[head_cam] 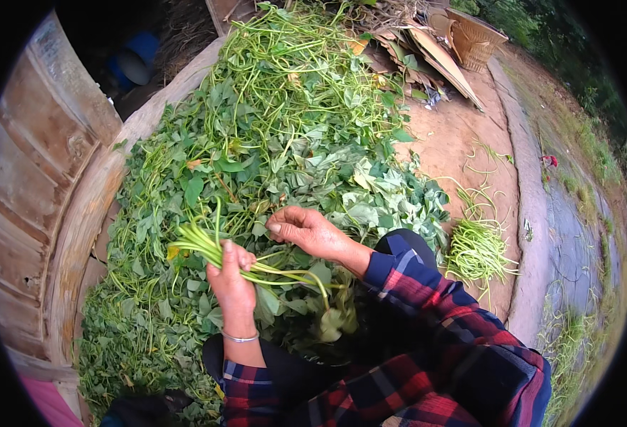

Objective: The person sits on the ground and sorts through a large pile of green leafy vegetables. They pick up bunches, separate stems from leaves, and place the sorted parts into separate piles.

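My left hand is closed around a bunch of green leaf stalks, whose ends stick out past the thumb on one side and trail to the right on the other. One trailing stalk bends down to a limp leaf above my lap. My right hand is held up to the right of the bunch, apart from it, with fingers curled and thumb near the index finger; whether it pinches anything cannot be told. Beneath both hands spreads a large heap of leafy green vines.
A pile of bare green stalks lies on the earthen floor to the right. Flattened cardboard and a woven basket are at the back right. A wooden door and beam border the left side, with a blue container behind.
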A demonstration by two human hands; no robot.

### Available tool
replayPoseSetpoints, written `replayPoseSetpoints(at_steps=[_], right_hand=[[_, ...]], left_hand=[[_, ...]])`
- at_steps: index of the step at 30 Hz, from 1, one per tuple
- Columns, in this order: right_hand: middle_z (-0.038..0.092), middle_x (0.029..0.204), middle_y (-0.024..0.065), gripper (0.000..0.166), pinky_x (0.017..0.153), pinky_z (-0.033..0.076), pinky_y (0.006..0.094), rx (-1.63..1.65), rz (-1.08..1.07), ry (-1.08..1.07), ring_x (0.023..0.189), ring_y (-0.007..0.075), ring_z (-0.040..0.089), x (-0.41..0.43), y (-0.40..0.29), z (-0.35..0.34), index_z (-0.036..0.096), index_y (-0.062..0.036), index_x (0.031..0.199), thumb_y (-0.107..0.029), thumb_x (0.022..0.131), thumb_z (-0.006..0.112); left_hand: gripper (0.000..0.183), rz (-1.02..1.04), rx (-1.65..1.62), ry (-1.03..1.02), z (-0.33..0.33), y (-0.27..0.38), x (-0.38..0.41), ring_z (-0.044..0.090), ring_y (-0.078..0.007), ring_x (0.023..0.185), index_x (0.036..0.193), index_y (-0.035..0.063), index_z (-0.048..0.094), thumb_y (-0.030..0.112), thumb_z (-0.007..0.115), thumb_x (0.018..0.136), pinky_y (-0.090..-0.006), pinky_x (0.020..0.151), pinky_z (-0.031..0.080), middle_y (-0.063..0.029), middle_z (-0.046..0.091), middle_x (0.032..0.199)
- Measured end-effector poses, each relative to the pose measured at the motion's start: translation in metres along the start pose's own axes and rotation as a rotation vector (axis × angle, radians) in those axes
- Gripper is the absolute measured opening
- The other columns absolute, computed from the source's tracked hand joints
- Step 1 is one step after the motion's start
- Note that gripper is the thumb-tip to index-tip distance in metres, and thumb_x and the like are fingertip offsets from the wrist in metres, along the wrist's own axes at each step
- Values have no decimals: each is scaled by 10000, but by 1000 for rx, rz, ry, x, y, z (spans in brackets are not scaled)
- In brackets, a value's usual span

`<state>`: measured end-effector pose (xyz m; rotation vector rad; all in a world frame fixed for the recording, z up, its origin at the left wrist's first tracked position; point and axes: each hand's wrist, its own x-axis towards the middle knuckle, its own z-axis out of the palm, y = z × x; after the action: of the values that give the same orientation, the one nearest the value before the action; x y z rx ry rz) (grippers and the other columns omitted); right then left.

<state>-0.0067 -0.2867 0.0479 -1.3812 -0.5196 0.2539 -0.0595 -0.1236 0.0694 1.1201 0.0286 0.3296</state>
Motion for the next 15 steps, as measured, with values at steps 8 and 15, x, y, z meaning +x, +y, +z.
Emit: replayPoseSetpoints(at_steps=[8, 15], right_hand=[[649, 808, 55, 268, 716, 482, 280, -281, 1, -222, 728, 124, 591, 6, 34, -10, 617, -10, 979, -260, 889, 584], [582, 690, 15, 141, 563, 453, 220, 161, 178, 249, 589, 83, 526, 31, 34, -47, 619, -8, 944, -99, 863, 547]], left_hand=[[240, -32, -253, 49, -47, -12, 27, 374, -96, 600, 772, 128, 431, 284, 509, 936, -299, 670, 386, 25, 403, 656], [252, 40, -347, 53, -100, -9, 45, 329, -84, 556, 757, 157, 438, 323, 545, 913, -265, 645, 354, 50, 339, 598]])
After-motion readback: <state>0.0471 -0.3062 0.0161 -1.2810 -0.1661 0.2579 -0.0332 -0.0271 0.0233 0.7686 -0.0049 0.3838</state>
